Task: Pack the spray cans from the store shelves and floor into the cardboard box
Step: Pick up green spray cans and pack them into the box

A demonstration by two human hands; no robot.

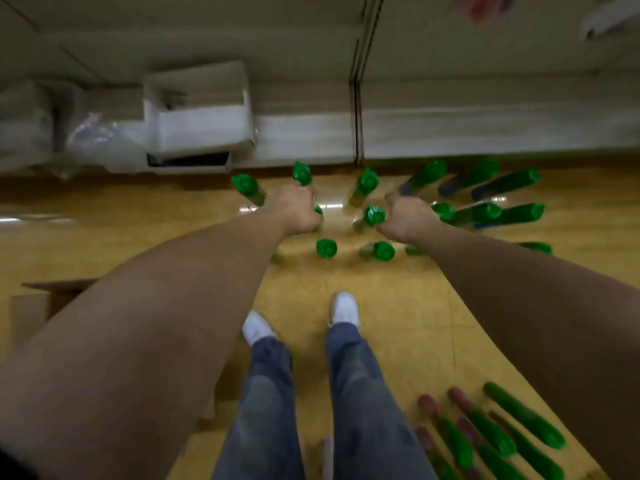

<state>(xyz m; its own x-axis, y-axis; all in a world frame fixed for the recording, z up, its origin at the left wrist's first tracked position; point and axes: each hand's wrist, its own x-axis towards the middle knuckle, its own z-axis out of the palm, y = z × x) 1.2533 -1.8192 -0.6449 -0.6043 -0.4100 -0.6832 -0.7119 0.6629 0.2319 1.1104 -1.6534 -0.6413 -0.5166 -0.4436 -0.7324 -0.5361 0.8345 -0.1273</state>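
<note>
Beside the person's feet (343,310), loose cans (519,420) lie on the floor (398,323), with the cardboard box (31,317) at left. Both arms stretch forward. The left hand (298,211) curls round a green-capped spray can (302,173). The right hand (405,216) is curled among standing cans (377,251), its hold blurred, with shelves (485,133) just beyond.

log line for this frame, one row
phase: floor pick | left hand: grips green-capped can | right hand: curled round second can | cardboard box: at left, past forearm

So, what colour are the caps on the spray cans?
Green caps, shown best in the head view.
</note>
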